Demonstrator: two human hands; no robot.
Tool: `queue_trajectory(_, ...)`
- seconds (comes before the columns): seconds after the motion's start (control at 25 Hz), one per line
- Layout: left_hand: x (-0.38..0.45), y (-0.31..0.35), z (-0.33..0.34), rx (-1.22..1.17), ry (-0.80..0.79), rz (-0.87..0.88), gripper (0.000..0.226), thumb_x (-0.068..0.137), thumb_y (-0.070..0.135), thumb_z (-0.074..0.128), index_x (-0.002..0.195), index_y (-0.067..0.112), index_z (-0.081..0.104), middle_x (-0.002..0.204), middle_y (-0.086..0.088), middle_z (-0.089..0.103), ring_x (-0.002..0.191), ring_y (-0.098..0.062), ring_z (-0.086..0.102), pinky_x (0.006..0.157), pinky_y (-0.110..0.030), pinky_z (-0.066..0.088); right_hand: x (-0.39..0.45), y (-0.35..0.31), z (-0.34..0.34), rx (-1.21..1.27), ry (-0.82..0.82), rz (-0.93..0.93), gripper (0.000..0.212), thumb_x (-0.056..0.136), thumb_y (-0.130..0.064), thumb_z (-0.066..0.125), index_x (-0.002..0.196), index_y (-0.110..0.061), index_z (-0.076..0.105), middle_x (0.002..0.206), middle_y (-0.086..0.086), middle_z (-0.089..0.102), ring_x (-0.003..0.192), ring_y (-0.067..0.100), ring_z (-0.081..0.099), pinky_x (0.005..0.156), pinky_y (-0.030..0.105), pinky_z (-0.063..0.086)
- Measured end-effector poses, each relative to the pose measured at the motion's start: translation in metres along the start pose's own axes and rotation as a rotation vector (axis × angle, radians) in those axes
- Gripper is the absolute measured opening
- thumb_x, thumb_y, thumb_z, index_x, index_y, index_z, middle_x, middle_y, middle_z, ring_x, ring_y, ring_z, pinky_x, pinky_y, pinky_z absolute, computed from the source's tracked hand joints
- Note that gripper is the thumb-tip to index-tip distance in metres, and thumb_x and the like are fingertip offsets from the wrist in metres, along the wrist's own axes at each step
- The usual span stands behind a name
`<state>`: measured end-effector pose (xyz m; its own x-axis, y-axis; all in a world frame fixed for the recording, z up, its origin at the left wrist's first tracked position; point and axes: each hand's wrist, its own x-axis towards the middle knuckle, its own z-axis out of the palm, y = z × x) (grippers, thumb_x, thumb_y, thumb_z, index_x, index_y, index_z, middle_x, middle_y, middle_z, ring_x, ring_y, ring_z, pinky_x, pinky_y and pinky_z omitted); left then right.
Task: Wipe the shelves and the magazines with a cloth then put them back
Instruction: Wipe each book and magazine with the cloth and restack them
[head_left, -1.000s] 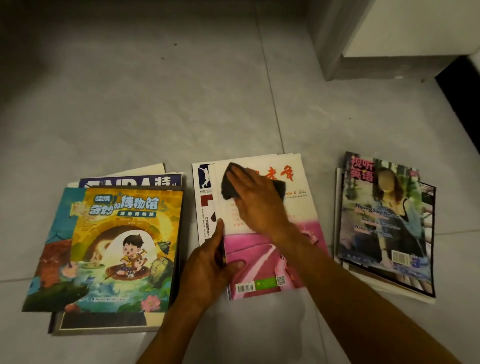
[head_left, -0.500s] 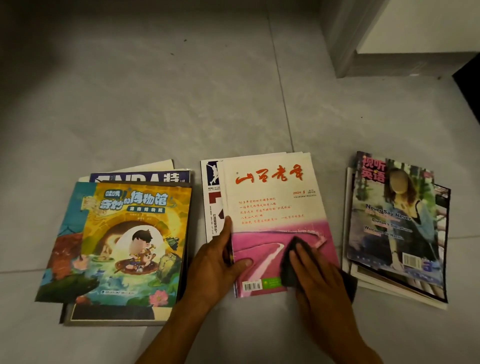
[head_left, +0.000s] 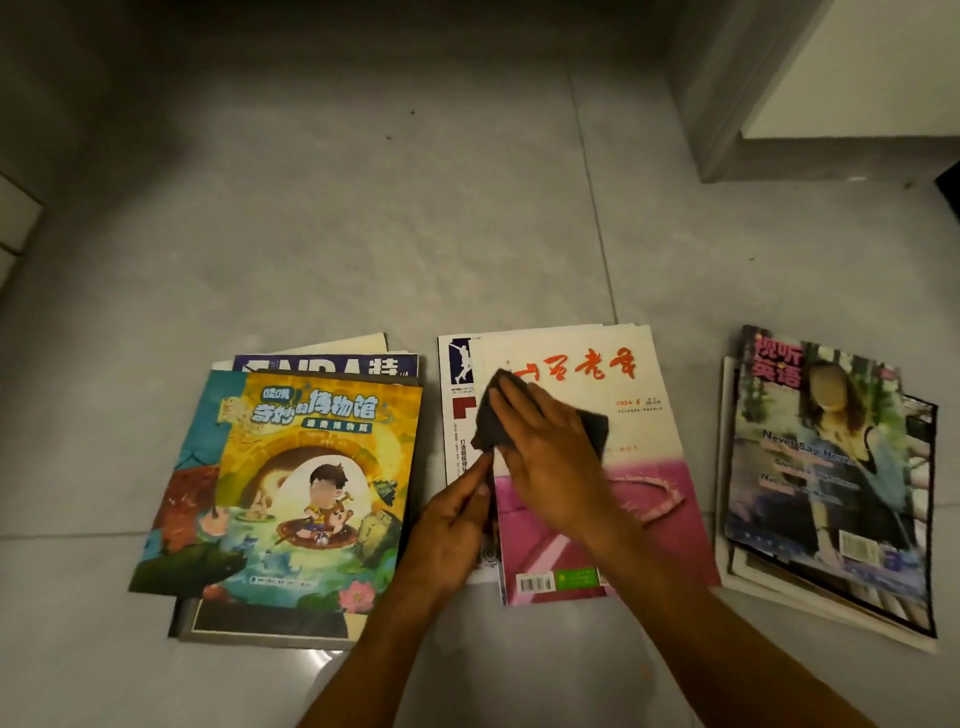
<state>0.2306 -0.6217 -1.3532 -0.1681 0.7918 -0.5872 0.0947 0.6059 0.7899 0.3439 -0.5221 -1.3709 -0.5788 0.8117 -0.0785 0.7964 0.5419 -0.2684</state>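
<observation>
Three stacks of magazines lie on the grey floor. On top of the middle stack is a white and pink magazine (head_left: 639, 431) with red characters. My right hand (head_left: 550, 457) lies flat on a dark grey cloth (head_left: 491, 423) and presses it onto the upper left of that cover. My left hand (head_left: 452, 530) rests on the magazine's left edge, fingers straight, thumb on the cover. A cartoon-cover magazine (head_left: 306, 488) tops the left stack. The right stack carries a magazine (head_left: 826, 467) showing a person.
A grey cabinet base or wall corner (head_left: 727, 130) stands at the back right. Bare floor tiles (head_left: 363, 208) stretch behind the stacks. A white edge (head_left: 13, 223) shows at the far left.
My right hand has slid the cloth from the magazine's lower right corner up to its upper left. Before that it went down from the top. The left hand has stayed on the left edge.
</observation>
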Motion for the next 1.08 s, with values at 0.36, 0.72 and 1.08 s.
queue_trajectory(0.36,-0.015,0.031,0.012,-0.315,0.072,-0.074,0.049,0.082,0.017,0.072,0.122,0.041,0.054,0.106,0.004,0.065,0.094,-0.011,0.063,0.063,-0.023,0.053,-0.142,0.03,0.006,0.233,-0.099,-0.036,0.066,0.088,-0.044,0.047,0.148,-0.044,0.018,0.155,-0.026,0.014,0.144,0.005,0.013,0.118,0.032,0.016)
queue_trajectory(0.72,-0.033,0.025,0.063,-0.027,0.088,-0.028,0.049,0.087,0.023,0.067,0.128,0.04,0.047,0.121,0.009,0.06,0.111,-0.016,0.059,0.095,-0.042,0.052,-0.108,0.031,-0.023,0.418,-0.026,0.302,0.071,0.089,-0.009,0.061,0.148,-0.027,0.026,0.152,-0.001,0.035,0.139,0.02,0.033,0.113,0.027,0.019)
queue_trajectory(1.08,-0.042,0.046,0.027,0.357,0.368,0.54,0.024,0.092,0.019,0.059,0.114,0.023,0.067,0.116,-0.001,0.069,0.109,-0.022,0.065,0.09,-0.037,0.056,-0.062,0.013,-0.112,-0.111,0.252,-0.314,0.077,0.065,-0.014,0.081,0.136,-0.015,0.051,0.14,0.007,0.051,0.129,0.033,0.046,0.101,0.049,0.04)
